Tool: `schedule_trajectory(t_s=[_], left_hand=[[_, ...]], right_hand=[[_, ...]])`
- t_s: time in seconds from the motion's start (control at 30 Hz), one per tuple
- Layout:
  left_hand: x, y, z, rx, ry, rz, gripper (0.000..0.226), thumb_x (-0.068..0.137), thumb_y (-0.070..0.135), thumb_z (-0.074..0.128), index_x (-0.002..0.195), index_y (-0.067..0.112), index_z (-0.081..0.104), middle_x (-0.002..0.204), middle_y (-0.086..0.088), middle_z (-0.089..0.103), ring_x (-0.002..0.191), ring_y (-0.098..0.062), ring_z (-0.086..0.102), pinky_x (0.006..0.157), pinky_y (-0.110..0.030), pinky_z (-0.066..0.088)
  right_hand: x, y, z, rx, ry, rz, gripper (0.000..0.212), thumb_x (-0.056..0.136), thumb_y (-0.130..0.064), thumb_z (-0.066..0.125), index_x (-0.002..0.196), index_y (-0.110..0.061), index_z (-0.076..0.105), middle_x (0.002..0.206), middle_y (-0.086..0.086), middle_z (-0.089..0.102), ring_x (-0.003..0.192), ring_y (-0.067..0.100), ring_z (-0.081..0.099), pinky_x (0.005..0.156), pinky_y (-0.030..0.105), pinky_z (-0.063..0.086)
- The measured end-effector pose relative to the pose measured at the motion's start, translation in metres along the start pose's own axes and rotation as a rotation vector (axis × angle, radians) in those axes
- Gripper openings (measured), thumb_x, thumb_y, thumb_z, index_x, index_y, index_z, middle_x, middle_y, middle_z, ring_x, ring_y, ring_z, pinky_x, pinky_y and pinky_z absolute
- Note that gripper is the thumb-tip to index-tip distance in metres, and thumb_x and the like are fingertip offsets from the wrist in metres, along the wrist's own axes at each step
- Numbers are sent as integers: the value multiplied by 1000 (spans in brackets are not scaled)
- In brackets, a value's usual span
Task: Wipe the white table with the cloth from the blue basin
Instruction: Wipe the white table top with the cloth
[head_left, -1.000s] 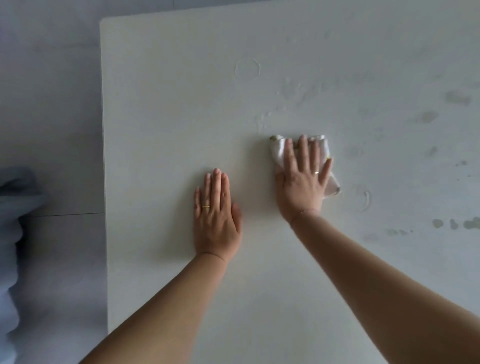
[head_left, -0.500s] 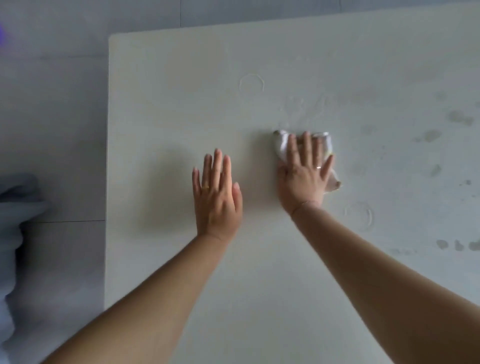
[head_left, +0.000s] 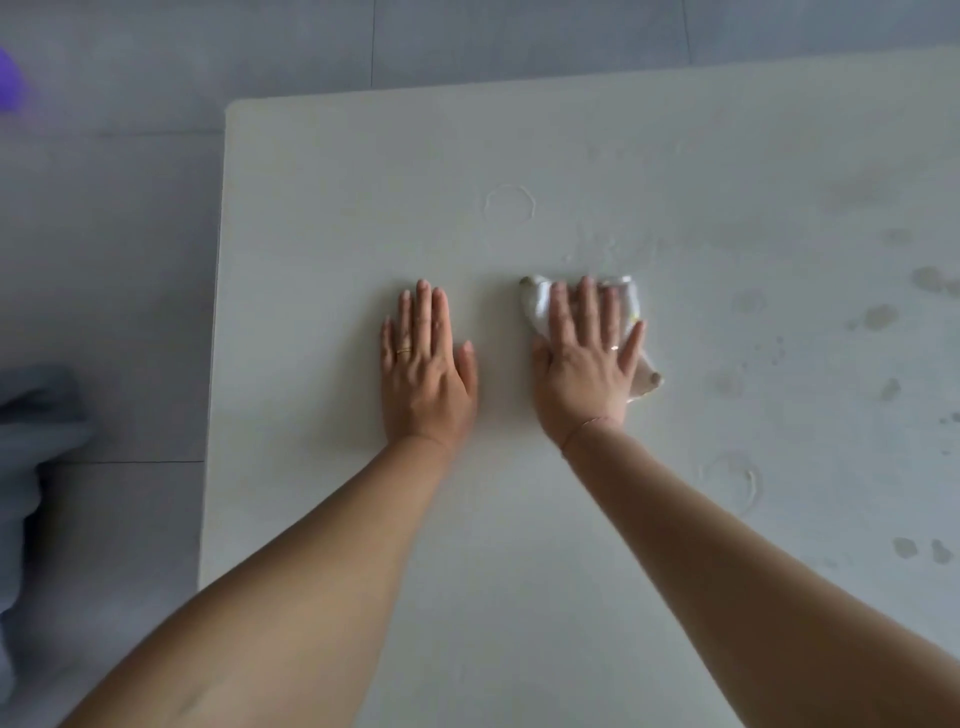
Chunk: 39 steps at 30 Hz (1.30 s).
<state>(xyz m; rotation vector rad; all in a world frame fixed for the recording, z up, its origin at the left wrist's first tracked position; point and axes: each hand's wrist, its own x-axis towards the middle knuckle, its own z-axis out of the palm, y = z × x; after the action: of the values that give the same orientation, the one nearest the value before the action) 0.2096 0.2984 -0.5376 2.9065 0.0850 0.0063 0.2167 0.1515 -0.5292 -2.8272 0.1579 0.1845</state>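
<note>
We see the white table (head_left: 337, 234) filling the centre and right of the frame, its far left corner in the upper left. The cloth (head_left: 537, 306), white and crumpled, lies on the tabletop just right of centre, pinned under the right hand (head_left: 587, 369). Its long axis runs on a diagonal: one bunched end pokes out at the upper left beyond the fingertips, and the other, duller end sticks out at the lower right past the little finger. That right hand presses flat on it with straight, slightly spread fingers, curling round nothing. We find the left hand (head_left: 426, 374) just beside it toward the left, palm down on the bare tabletop, fingers straight and close together, apart from the cloth. Greyish stains (head_left: 880, 317) dot the table toward the right edge of the frame, and a faint ring mark (head_left: 509, 202) sits above the hands. Along the left runs a grey tiled floor (head_left: 130, 260), with a blurred purple shape (head_left: 8, 78) at the upper left edge; what it is we cannot tell.
</note>
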Motion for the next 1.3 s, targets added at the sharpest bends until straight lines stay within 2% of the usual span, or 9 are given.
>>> schedule_trajectory(t_s=[0.2, 0.43, 0.57, 0.67, 0.9, 1.03, 1.13, 1.2, 1.3], left_hand=[[0, 0, 0, -2, 8, -2, 58, 93, 29, 30, 145, 4, 33, 154, -13, 28, 143, -29, 25, 117, -44, 18], [1, 0, -1, 11, -21, -5, 62, 90, 30, 30, 146, 5, 31, 154, -13, 27, 144, -28, 24, 116, -44, 17], [2, 3, -2, 21, -1, -26, 58, 94, 31, 25, 143, 3, 37, 150, -14, 36, 140, -28, 32, 114, -44, 24], [1, 1, -3, 7, -15, -9, 57, 93, 29, 26, 143, 3, 37, 151, -14, 34, 141, -28, 29, 115, -45, 22], [3, 1, -4, 7, -33, -5, 61, 88, 26, 32, 144, 2, 35, 152, -15, 32, 142, -30, 28, 115, -47, 21], [3, 2, -4, 22, -51, -32, 58, 92, 30, 29, 142, 3, 38, 149, -15, 37, 140, -29, 32, 114, -46, 23], [2, 1, -3, 14, -47, -27, 58, 91, 29, 31, 142, 2, 39, 149, -15, 38, 140, -29, 33, 114, -46, 24], [2, 0, -3, 15, -47, -14, 60, 89, 28, 33, 143, 3, 36, 151, -14, 34, 141, -28, 29, 115, -45, 22], [2, -1, -2, 11, -50, -6, 60, 89, 27, 32, 145, 3, 34, 153, -13, 30, 143, -27, 26, 116, -45, 21]], right_hand=[[11, 12, -3, -98, -76, -535, 56, 96, -38, 40, 148, -29, 22, 157, -1, 18, 146, 19, 9, 116, 44, 0], [50, -1, -3, -5, 44, 102, 60, 95, -33, 35, 150, -28, 12, 160, 2, 5, 146, 20, -3, 114, 47, -10], [18, -42, 13, -9, -57, -231, 60, 95, -35, 35, 150, -29, 12, 160, 1, 5, 146, 20, -5, 113, 45, -14], [35, -15, 1, -57, -76, -480, 54, 97, -39, 37, 148, -29, 21, 158, 0, 17, 146, 20, 6, 116, 44, -2], [90, 1, -12, -3, 29, 145, 58, 96, -33, 34, 150, -29, 12, 160, 1, 5, 146, 20, -4, 116, 49, -6], [53, -49, 8, -52, -102, -288, 58, 97, -37, 31, 150, -30, 9, 160, 0, 1, 146, 20, -8, 113, 46, -13], [66, -32, 0, -121, -138, -608, 57, 97, -39, 36, 149, -31, 16, 159, -2, 12, 147, 19, 3, 116, 44, -2], [90, -8, -9, -150, -94, -607, 57, 96, -38, 40, 149, -30, 20, 158, -2, 16, 146, 18, 6, 116, 43, 3], [120, 18, -20, -57, -12, -227, 56, 97, -33, 37, 149, -30, 17, 159, -1, 14, 146, 17, 4, 116, 44, 1]])
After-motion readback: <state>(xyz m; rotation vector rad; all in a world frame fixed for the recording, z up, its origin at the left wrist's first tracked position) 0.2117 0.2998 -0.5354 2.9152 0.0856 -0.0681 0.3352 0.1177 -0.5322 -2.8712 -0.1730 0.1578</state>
